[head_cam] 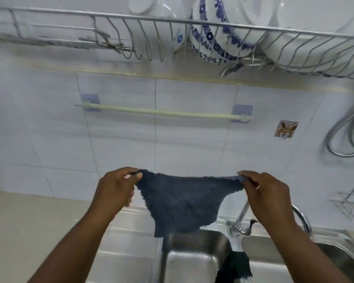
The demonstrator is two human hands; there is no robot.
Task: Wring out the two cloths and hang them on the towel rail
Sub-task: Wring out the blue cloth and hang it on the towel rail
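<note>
A dark blue-grey cloth (184,201) is stretched flat between my hands above the steel sink (192,262). My left hand (116,188) pinches its upper left corner and my right hand (268,193) pinches its upper right corner. The cloth hangs down in a rough triangle. A second, darker cloth (236,268) lies draped over the divider between the two sink basins, below my right forearm. The pale green towel rail (164,112) is fixed to the white tiled wall above the held cloth, with nothing on it.
A wire dish rack (172,35) with white and blue-patterned bowls hangs overhead. A tap (240,221) stands behind the sink, partly hidden by my right hand. A metal shower hose (341,135) loops at the right, above a small wire shelf (349,203). A beige counter (29,221) lies at left.
</note>
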